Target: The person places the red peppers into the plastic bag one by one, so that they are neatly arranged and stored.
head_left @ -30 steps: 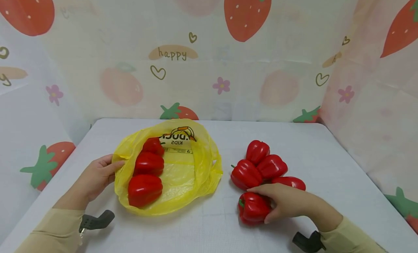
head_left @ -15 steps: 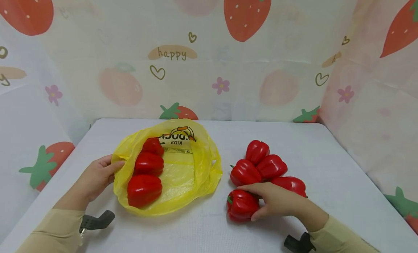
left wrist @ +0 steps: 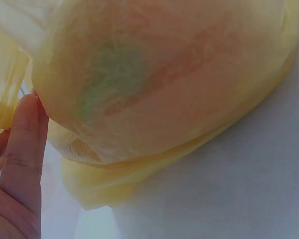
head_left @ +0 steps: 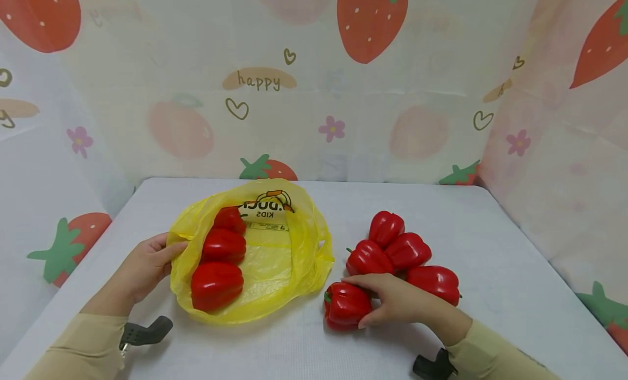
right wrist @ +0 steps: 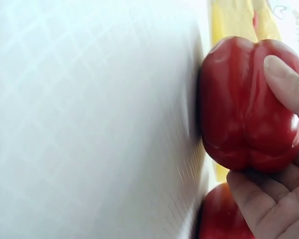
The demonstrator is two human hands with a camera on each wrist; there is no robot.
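Left hand [head_left: 149,263] pinches bag [head_left: 314,260] at edge; three peppers [head_left: 217,285] inside. Right hand [head_left: 399,298] grips single pepper [head_left: 345,306] near bag; four peppers [head_left: 408,251] nearby.

A strawberry-printed backdrop [head_left: 314,96] surrounds the white table [head_left: 471,227].

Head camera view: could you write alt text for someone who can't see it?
A person's right hand grips a red bell pepper at a white table, while the left hand holds the rim of an open yellow bag with three red peppers inside. Four other red peppers lie together near the right hand.
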